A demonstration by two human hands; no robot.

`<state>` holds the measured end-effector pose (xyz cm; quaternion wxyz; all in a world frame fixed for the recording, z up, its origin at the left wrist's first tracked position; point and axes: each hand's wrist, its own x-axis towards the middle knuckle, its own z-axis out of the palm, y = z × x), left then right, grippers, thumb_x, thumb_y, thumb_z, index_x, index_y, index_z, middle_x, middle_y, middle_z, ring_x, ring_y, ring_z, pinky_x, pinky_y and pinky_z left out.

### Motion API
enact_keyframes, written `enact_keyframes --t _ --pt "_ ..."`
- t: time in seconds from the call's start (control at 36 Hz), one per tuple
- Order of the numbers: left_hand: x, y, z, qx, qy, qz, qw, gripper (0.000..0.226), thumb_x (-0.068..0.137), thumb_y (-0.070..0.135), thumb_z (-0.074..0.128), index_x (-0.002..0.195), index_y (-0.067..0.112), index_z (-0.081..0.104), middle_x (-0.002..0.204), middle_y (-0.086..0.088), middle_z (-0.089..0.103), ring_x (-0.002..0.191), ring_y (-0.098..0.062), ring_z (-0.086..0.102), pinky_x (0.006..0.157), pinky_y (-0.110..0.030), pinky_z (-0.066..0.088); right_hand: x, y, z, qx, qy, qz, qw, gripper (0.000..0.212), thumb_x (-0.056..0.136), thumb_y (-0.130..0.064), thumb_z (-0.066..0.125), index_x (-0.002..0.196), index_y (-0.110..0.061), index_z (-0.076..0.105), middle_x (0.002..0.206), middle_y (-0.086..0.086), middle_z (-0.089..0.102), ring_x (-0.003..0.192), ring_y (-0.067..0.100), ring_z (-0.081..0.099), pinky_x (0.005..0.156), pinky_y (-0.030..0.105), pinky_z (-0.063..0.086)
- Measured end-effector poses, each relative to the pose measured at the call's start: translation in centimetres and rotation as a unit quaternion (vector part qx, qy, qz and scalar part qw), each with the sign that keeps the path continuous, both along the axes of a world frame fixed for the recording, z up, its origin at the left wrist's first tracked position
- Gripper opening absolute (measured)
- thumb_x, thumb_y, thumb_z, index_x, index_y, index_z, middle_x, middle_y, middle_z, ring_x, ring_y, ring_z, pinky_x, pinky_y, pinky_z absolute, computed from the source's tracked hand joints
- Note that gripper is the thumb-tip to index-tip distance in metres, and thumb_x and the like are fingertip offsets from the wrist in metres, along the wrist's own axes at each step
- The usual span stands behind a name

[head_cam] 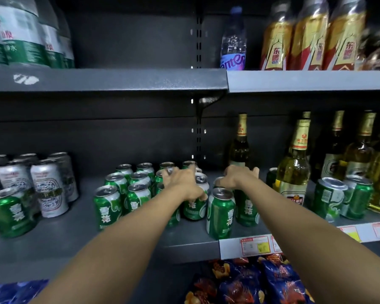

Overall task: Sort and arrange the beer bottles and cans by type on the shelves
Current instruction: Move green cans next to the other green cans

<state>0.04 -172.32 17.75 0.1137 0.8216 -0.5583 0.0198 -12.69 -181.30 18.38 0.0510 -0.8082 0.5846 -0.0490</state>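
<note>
Several green beer cans (138,194) stand in rows on the middle of the dark shelf (75,233). My left hand (182,183) reaches in over them and grips the top of a green can (194,208) at the group's right side. Just to the right, my right hand (237,175) curls over another green can (247,208); a further green can (221,212) stands in front between my arms. Silver-white cans (47,187) stand at the left with one green can (11,213) in front of them. Glass beer bottles (294,170) and two green cans (329,198) fill the right side.
The upper shelf holds water bottles (26,34) at left, a purple-labelled bottle (233,44) and gold-labelled bottles (309,40) at right. Price tags (253,244) line the shelf's front edge. Snack bags (250,281) lie below.
</note>
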Motion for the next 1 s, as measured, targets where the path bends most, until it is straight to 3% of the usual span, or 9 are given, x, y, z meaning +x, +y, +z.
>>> enact_keyframes --t 0.08,0.19,0.36,0.47,0.58,0.64,0.75,0.86,1.0 --pt "0.3 -0.7 -0.5 0.018 -0.036 0.000 0.999 0.080 0.068 0.059 0.076 0.132 0.025 0.044 0.132 -0.003 0.052 0.134 -0.025 0.035 0.110 -0.048 0.021 0.5 -0.6 0.4 0.015 0.031 0.001 0.999 0.059 0.081 -0.066 0.055 0.119 -0.020 0.056 0.117 0.001 0.060 0.119 0.027 0.050 0.109 0.049 0.014" --pt "0.8 -1.2 -1.0 0.031 -0.086 0.004 0.996 0.084 0.066 0.067 0.073 0.133 0.023 0.047 0.134 -0.002 0.046 0.133 -0.023 0.032 0.108 -0.047 0.022 0.7 -1.3 0.3 -0.012 0.038 0.007 0.999 0.064 0.077 -0.071 0.056 0.117 -0.021 0.054 0.105 -0.002 0.055 0.113 0.024 0.051 0.099 0.044 0.021" --pt "1.2 -1.4 -1.6 0.035 -0.086 0.022 0.995 0.088 0.065 0.076 0.067 0.131 0.020 0.049 0.135 -0.003 0.048 0.134 -0.023 0.033 0.110 -0.048 0.021 0.9 -2.3 -0.3 -0.054 0.029 -0.018 0.998 0.056 0.080 -0.069 0.055 0.110 -0.021 0.061 0.103 -0.001 0.063 0.110 0.025 0.053 0.100 0.043 0.020" --pt "1.2 -1.4 -1.6 0.032 -0.098 0.024 0.994 0.087 0.064 0.080 0.063 0.125 0.020 0.052 0.128 -0.002 0.053 0.128 -0.023 0.038 0.106 -0.046 0.023 0.7 -2.7 -0.6 -0.030 0.031 -0.011 0.999 0.053 0.086 -0.066 0.051 0.117 -0.025 0.063 0.120 -0.001 0.061 0.122 0.025 0.048 0.108 0.047 0.016" --pt "1.1 -1.0 -0.9 0.065 -0.111 -0.008 0.992 0.087 0.067 0.074 0.066 0.136 0.025 0.044 0.136 -0.003 0.050 0.133 -0.025 0.034 0.108 -0.049 0.020 1.0 -1.8 -0.5 -0.070 0.057 0.009 0.996 0.059 0.087 -0.069 0.045 0.125 -0.026 0.057 0.126 0.002 0.057 0.125 0.026 0.042 0.102 0.045 0.023" --pt "1.1 -0.8 -0.5 0.086 -0.095 -0.020 0.992 0.084 0.071 0.064 0.071 0.141 0.027 0.040 0.141 -0.002 0.047 0.137 -0.026 0.030 0.111 -0.052 0.018 1.0 -1.2 -0.1 -0.124 0.004 0.033 0.992 0.060 0.087 -0.070 0.043 0.127 -0.026 0.055 0.126 0.004 0.058 0.125 0.027 0.042 0.099 0.043 0.027" --pt "1.2 -0.6 -0.4 0.076 -0.091 -0.007 0.993 0.080 0.072 0.056 0.075 0.140 0.028 0.043 0.141 -0.001 0.048 0.141 -0.026 0.028 0.115 -0.055 0.010 0.2 0.5 1.5 -0.150 -0.167 0.163 0.961 0.044 0.089 -0.063 0.048 0.098 -0.023 0.063 0.093 -0.002 0.065 0.097 0.022 0.060 0.079 0.036 0.046" --pt "0.9 -0.6 -1.0 0.044 -0.082 0.002 0.996 0.076 0.072 0.061 0.072 0.136 0.027 0.048 0.134 0.000 0.053 0.135 -0.024 0.035 0.115 -0.054 0.013 -0.5 3.0 2.5 -0.102 -0.040 0.230 0.967 0.058 0.080 -0.076 0.047 0.100 -0.023 0.063 0.098 -0.005 0.064 0.094 0.018 0.059 0.075 0.033 0.048" --pt "0.9 -0.5 -1.1 0.038 -0.088 0.004 0.995 0.076 0.075 0.062 0.069 0.139 0.027 0.044 0.139 -0.001 0.048 0.137 -0.023 0.033 0.113 -0.053 0.013 -1.1 3.8 1.1 0.051 0.138 0.199 0.969 0.093 0.073 -0.071 0.065 0.146 -0.022 0.035 0.149 0.002 0.040 0.133 0.026 0.043 0.103 0.037 0.040"
